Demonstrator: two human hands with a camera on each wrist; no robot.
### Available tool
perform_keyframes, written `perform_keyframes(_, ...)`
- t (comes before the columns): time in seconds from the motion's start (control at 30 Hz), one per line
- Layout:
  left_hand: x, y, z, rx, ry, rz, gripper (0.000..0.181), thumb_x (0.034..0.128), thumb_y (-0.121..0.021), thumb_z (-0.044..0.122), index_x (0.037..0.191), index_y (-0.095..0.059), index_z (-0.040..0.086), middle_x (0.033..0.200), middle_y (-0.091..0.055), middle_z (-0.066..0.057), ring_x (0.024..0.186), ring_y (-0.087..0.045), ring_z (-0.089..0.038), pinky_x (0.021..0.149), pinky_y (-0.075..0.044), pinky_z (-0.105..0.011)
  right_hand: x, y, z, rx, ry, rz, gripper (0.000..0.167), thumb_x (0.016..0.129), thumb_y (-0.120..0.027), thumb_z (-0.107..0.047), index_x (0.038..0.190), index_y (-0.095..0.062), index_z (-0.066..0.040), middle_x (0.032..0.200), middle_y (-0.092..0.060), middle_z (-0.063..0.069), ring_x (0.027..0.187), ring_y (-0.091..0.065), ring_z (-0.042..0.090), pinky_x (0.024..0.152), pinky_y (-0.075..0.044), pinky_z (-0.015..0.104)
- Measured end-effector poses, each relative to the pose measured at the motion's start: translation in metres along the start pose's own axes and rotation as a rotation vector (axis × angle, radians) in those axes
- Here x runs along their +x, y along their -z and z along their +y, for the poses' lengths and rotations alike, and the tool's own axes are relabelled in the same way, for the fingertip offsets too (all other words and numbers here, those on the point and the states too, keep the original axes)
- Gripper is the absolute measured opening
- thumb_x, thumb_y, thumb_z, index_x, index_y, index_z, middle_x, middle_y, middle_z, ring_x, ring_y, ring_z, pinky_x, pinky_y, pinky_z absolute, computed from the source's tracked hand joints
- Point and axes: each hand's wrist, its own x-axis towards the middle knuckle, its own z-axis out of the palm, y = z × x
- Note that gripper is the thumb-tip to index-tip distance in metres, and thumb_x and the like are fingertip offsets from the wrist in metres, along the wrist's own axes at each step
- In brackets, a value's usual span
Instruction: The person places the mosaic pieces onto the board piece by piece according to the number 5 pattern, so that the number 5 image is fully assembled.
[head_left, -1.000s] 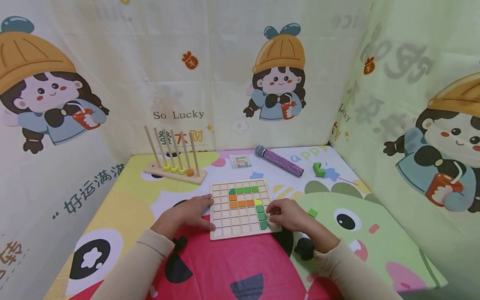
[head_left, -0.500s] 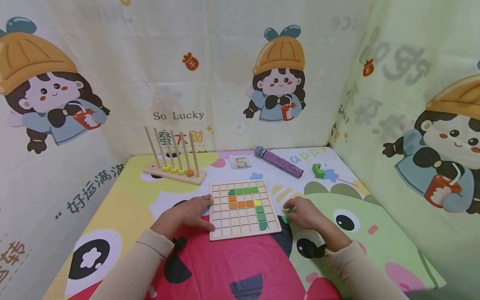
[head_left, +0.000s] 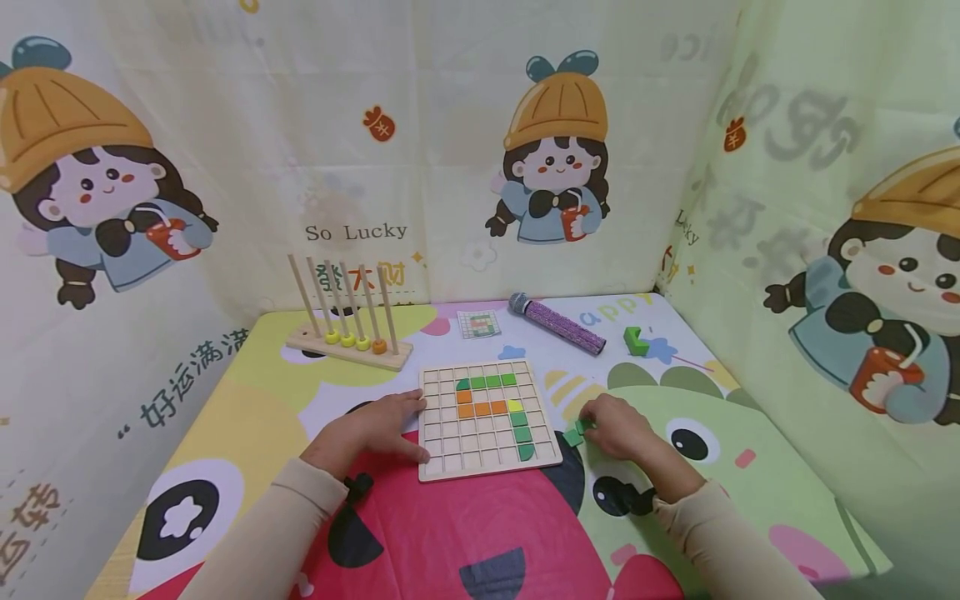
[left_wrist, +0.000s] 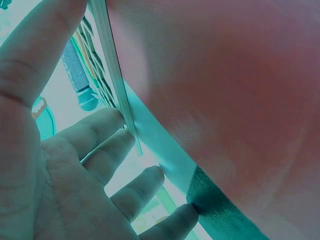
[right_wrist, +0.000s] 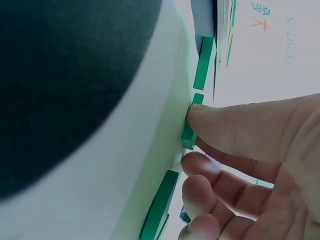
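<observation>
A square wooden grid board [head_left: 450, 462] lies on the table, with green, orange and yellow tiles set in some cells. My left hand [head_left: 378, 429] rests at its left edge, thumb near the front corner and fingers spread; the left wrist view shows the fingertips [left_wrist: 125, 117] against the rim. Just right of the board, my right hand [head_left: 618, 427] pinches a small green block [right_wrist: 190, 132] between thumb and fingers, low at the tabletop. Another green block [head_left: 573, 437] lies beside it, nearer the board. A further green piece [right_wrist: 160, 207] shows below in the right wrist view.
Behind the board lie a small printed pattern card [head_left: 479, 324] and a purple glittery microphone [head_left: 562, 325]. A wooden peg stand [head_left: 360, 354] with yellow and orange beads is at the back left. A notched green block [head_left: 637, 341] sits at the back right.
My right hand has moved from the board's right edge, rightward to the loose green blocks, and now holds one. The left hand and the board stay about where they were.
</observation>
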Motion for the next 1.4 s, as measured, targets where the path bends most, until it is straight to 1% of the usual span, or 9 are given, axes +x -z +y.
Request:
perform_keyframes(0.27,-0.001,0.000,0.000,0.002,-0.006,0.001,0.101,0.0758,-0.088,0.052,0.156,-0.046,0.007,0.167,-0.036,-0.012,0.153,-0.035,-0.036,0.118,-0.042,-0.053,0.001,0.002,0.000,0.022,-0.029,0.005,0.019,0.086,-0.080,-0.013,0.102,-0.070,-0.010,0.092,-0.064,0.003,0.084,-0.056,0.022,0.074,-0.053,0.042)
perform_keyframes(0.4,-0.001,-0.001,-0.001,0.007,-0.009,-0.001,0.101,0.0766,-0.087,0.052,0.157,-0.045,0.007,0.167,-0.036,-0.012,0.153,-0.035,-0.036,0.118,-0.041,-0.053,0.000,0.002,0.002,0.038,-0.017,0.005,0.018,0.086,-0.081,-0.014,0.099,-0.067,-0.013,0.090,-0.063,0.002,0.081,-0.055,0.022,0.069,-0.050,0.039)
perform_keyframes(0.6,0.000,-0.001,-0.001,0.010,-0.012,0.000,0.101,0.0764,-0.087,0.052,0.157,-0.045,0.007,0.167,-0.037,-0.012,0.153,-0.036,-0.036,0.118,-0.042,-0.053,-0.002,0.004,0.000,0.069,-0.012,0.032,0.013,0.087,-0.078,-0.009,0.094,-0.067,-0.014,0.088,-0.063,0.002,0.080,-0.054,0.021,0.067,-0.048,0.039)
perform_keyframes(0.77,0.002,-0.002,-0.003,0.011,-0.013,-0.001,0.102,0.0762,-0.087,0.053,0.157,-0.045,0.007,0.167,-0.037,-0.013,0.153,-0.036,-0.036,0.117,-0.042,-0.053,-0.004,0.002,-0.012,0.096,-0.022,0.056,0.010,0.091,-0.076,-0.009,0.095,-0.067,-0.013,0.089,-0.065,0.002,0.081,-0.056,0.020,0.070,-0.051,0.039)
perform_keyframes(0.87,0.002,-0.003,-0.003,0.007,-0.013,0.003,0.102,0.0761,-0.087,0.053,0.157,-0.045,0.008,0.167,-0.037,-0.012,0.153,-0.036,-0.036,0.117,-0.043,-0.053,-0.003,0.002,-0.021,0.152,0.013,0.072,0.010,0.092,-0.075,-0.010,0.095,-0.066,-0.013,0.089,-0.065,0.002,0.080,-0.056,0.019,0.069,-0.050,0.036)
perform_keyframes(0.93,0.003,-0.004,-0.003,0.000,-0.012,0.005,0.101,0.0761,-0.087,0.053,0.157,-0.045,0.008,0.167,-0.037,-0.012,0.153,-0.036,-0.035,0.118,-0.042,-0.053,-0.003,0.001,-0.026,0.202,0.058,0.073,0.010,0.092,-0.075,-0.008,0.094,-0.066,-0.011,0.088,-0.066,0.001,0.078,-0.056,0.017,0.067,-0.049,0.034)
perform_keyframes(1.13,0.001,-0.003,-0.002,0.006,-0.020,0.000,0.101,0.0766,-0.087,0.053,0.156,-0.045,0.007,0.167,-0.037,-0.012,0.153,-0.036,-0.036,0.118,-0.041,-0.053,-0.001,-0.002,-0.040,0.328,0.155,0.011,0.008,0.091,-0.073,-0.005,0.092,-0.066,-0.011,0.082,-0.063,-0.002,0.075,-0.054,0.015,0.065,-0.047,0.030)
perform_keyframes(1.23,0.001,-0.003,-0.001,0.011,-0.019,-0.003,0.101,0.0768,-0.086,0.053,0.157,-0.045,0.007,0.167,-0.036,-0.012,0.153,-0.035,-0.036,0.118,-0.041,-0.053,-0.001,-0.007,-0.048,0.339,0.224,-0.024,0.008,0.091,-0.071,-0.004,0.092,-0.066,-0.010,0.080,-0.061,-0.004,0.076,-0.053,0.013,0.067,-0.046,0.029)
perform_keyframes(1.4,0.000,-0.003,-0.002,0.010,-0.013,-0.001,0.102,0.0765,-0.086,0.053,0.157,-0.044,0.008,0.167,-0.036,-0.011,0.153,-0.035,-0.035,0.117,-0.042,-0.053,-0.001,-0.015,-0.063,0.315,0.330,-0.051,0.009,0.089,-0.071,-0.003,0.091,-0.066,-0.011,0.078,-0.059,-0.006,0.076,-0.052,0.011,0.069,-0.045,0.027)
